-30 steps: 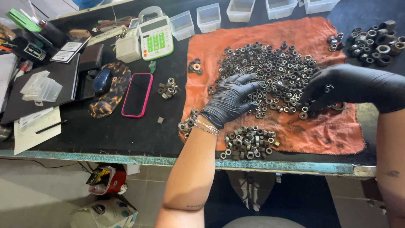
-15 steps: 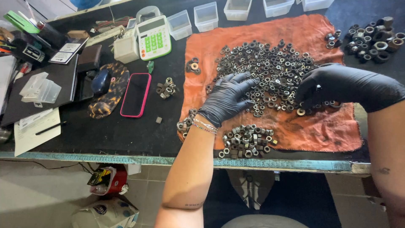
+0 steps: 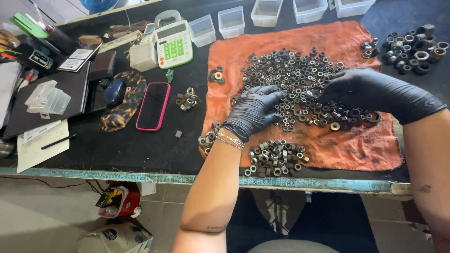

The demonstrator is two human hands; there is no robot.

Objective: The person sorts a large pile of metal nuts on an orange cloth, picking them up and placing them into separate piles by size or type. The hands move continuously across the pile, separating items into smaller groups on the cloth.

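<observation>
A large heap of metal nuts (image 3: 300,79) is spread on an orange cloth (image 3: 361,145) at the centre right of the frame. The gloved left hand (image 3: 255,110) is laid flat, fingers spread, on the heap's left edge. The gloved right hand (image 3: 361,89) is cupped over its right side; whether anything is pinched cannot be told. A smaller pile of nuts (image 3: 276,157) is seen below, near the counter (image 3: 140,150) edge.

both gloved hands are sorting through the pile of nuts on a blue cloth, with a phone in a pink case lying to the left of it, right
Not quite: the cloth is orange, not blue, as the head view shows. The rest holds: the left hand and right hand, both in black gloves, rest on the pile of nuts, and the phone in a pink case lies to the left of the cloth.
</observation>
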